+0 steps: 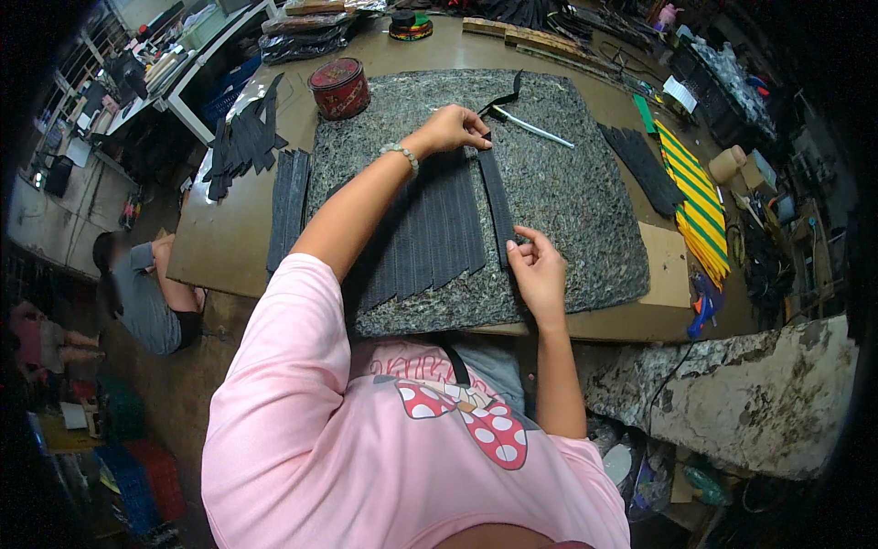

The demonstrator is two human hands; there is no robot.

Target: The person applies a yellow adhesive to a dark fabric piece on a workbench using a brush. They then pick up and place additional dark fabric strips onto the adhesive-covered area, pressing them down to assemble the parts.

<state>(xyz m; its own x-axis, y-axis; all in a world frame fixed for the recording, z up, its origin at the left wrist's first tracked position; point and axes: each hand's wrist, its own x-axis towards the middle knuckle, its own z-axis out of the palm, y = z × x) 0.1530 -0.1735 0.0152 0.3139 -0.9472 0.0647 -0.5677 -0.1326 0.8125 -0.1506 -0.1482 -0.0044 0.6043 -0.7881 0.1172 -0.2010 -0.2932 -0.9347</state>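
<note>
A single black woven strip (495,192) lies lengthwise on a thick grey felt mat (599,210). My left hand (455,128), with a beaded bracelet at the wrist, pinches its far end. At its near end, my right hand (538,274) has thumb and forefinger closed on the edge. Just left of this strip, several similar black strips (421,233) lie side by side in a fanned row with slanted near ends, partly covered by my left arm. Beyond my hands rests a thin tool with a pale handle (535,128), a black scrap (506,91) beside it.
A round red tin (340,89) stands at the mat's far left corner. Black strip bundles (289,206) lie along the left, more (645,169) at right beside yellow-green striped strips (692,197). A blue glue gun (703,306) hangs near the right edge. Another person (155,297) sits at left.
</note>
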